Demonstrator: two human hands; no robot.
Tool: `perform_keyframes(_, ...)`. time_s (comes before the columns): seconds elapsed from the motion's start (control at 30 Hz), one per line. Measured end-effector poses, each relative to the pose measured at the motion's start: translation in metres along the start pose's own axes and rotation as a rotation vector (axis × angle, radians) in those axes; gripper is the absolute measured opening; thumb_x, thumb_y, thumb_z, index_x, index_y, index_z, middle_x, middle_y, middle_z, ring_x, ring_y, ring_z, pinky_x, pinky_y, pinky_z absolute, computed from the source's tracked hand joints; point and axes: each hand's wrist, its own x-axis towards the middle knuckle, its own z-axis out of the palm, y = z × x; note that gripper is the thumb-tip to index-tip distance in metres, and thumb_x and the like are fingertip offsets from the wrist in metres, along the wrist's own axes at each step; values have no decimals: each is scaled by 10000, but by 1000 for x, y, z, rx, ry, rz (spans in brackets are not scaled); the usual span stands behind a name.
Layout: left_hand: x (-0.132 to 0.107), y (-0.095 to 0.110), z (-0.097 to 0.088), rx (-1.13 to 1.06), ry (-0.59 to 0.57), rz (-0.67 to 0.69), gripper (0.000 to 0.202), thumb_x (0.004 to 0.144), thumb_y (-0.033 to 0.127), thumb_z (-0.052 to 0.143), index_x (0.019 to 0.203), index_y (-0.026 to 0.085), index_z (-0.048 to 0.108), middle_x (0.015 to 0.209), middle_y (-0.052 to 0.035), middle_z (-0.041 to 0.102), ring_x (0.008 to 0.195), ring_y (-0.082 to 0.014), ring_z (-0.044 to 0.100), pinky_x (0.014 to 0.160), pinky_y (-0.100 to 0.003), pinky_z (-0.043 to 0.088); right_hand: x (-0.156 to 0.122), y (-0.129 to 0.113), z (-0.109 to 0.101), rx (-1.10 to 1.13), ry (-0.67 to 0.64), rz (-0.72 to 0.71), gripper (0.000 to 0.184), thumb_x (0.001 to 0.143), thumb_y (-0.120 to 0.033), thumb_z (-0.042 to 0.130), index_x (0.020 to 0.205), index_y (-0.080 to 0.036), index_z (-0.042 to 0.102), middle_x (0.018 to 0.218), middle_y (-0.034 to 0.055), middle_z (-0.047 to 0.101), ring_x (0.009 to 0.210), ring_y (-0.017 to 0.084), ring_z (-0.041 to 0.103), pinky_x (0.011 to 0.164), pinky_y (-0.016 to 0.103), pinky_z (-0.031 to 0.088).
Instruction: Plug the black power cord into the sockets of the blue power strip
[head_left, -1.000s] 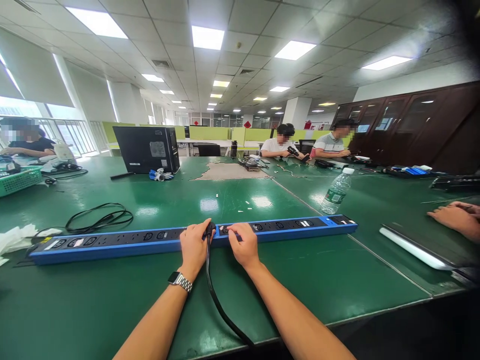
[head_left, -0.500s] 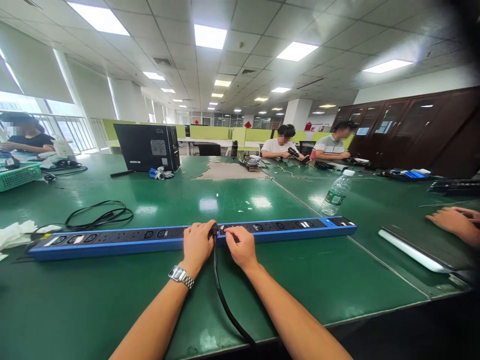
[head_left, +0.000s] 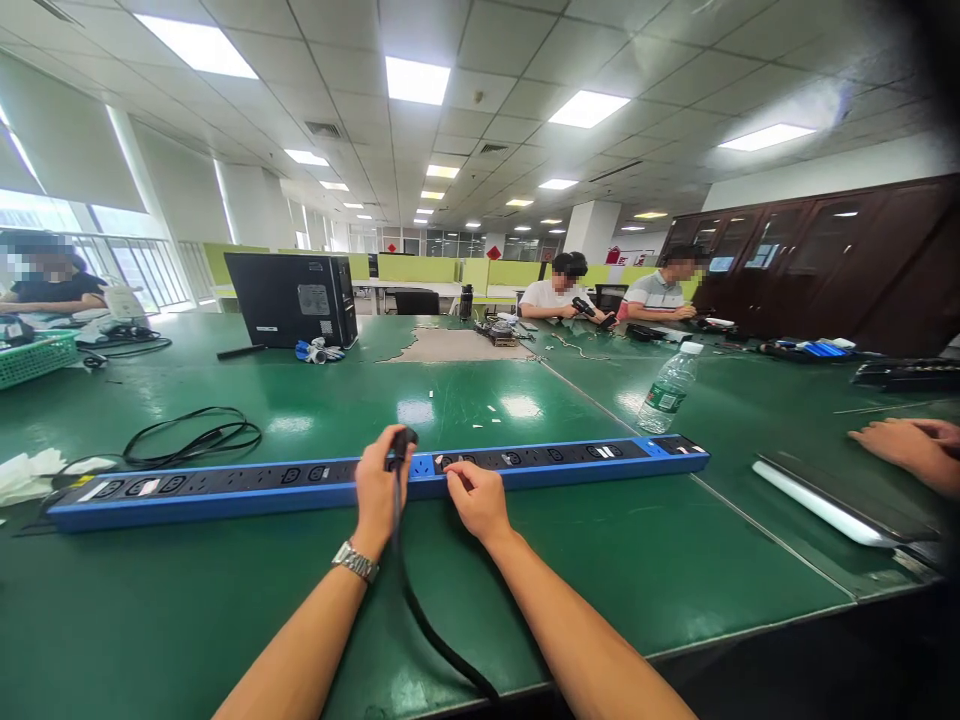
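- Black cable (head_left: 433,632) crosses the near edge of the green table (head_left: 600,560).
- Left hand (head_left: 377,485): fingers pinch the cable's black plug (head_left: 406,439).
- Right hand (head_left: 480,498): fingers curled at the blue power strip (head_left: 427,488); cannot tell whether they pinch anything.
- The strip lies lengthwise near that edge.

A long blue power strip (head_left: 426,484) lies crosswise — sockets (head_left: 319,474) up. A black plug (head_left: 406,438) is held near its middle — cable (head_left: 416,605) curving down
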Motion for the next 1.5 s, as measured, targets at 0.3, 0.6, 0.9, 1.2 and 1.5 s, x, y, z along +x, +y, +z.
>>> perform_keyframes(0.3, 17, -61, -71, 53, 204, -128, 417, 840, 492, 543, 1154, 231, 624, 1020, -34, 693, 877, -191, 638, 834, -300, 483, 1, 6, 3, 22, -40, 67, 266, 820, -309, 496, 793, -196, 735, 580, 0, 647, 509, 132, 547, 536, 224, 400)
perform_keyframes(0.6, 25, -86, -85, 194, -92, -189, 397, 776, 489, 544, 1067, 248, 668, 947, -34, 741, 899, -242, 683, 843, -340, 509, 0, 5, 1, 59, -64, 104, 273, 817, -323, 495, 800, -183, 729, 523, -8, 602, 482, 136, 527, 524, 232, 389)
perform_keyframes(0.9, 22, -86, -83, 293, -243, -25, 424, 794, 492, 503, 1097, 235, 653, 1024, -63, 734, 958, -251, 671, 881, -353, 496, 0, 6, 3, 105, -57, 143, 281, 809, -336, 491, 800, -179, 724, 504, -10, 587, 483, 141, 535, 521, 237, 399)
perform_keyframes(1.2, 17, -81, -78, 358, -253, 71, 336, 811, 413, 536, 1086, 264, 657, 1013, -46, 735, 968, -255, 656, 899, -385, 474, 0, 4, 2, 116, -65, 141, 278, 801, -329, 493, 788, -174, 724, 498, -12, 578, 485, 142, 537, 528, 239, 405)
perform_keyframes(1.5, 9, -83, -72, 386, -191, 101, 328, 829, 391, 546, 1114, 252, 630, 1043, -59, 721, 1000, -263, 642, 936, -416, 456, 0, 4, 3, 135, -72, 164, 278, 793, -335, 498, 781, -172, 722, 490, -12, 573, 486, 143, 537, 521, 236, 411)
